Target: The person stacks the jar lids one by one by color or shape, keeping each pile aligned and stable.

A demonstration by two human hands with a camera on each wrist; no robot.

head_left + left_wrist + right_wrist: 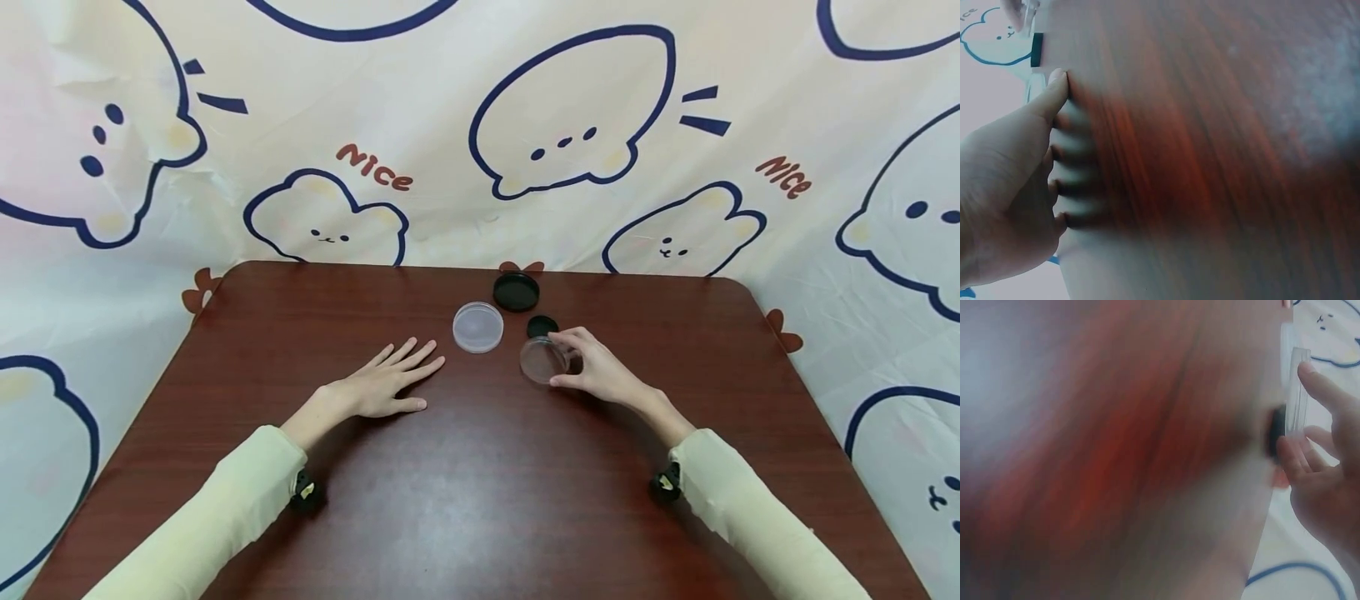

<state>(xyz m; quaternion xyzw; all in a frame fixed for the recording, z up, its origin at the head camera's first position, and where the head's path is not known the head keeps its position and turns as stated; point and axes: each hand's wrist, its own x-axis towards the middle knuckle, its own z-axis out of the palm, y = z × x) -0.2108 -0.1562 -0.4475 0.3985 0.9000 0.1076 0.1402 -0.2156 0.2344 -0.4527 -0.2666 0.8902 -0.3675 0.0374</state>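
My right hand grips a clear petri dish by its edge, thumb on the near side and fingertips on the far side. In the right wrist view the dish shows edge-on between thumb and fingers. Just behind it lies a small black round piece, partly covered by the dish in the head view. My left hand lies palm down with spread fingers, close over the brown table. A second clear petri dish sits beyond those fingertips, to their right.
A larger black round dish or lid lies near the far edge of the brown table. Behind the table hangs a pale cloth with cartoon outlines. Dark wrist devices sit at both sleeve cuffs.
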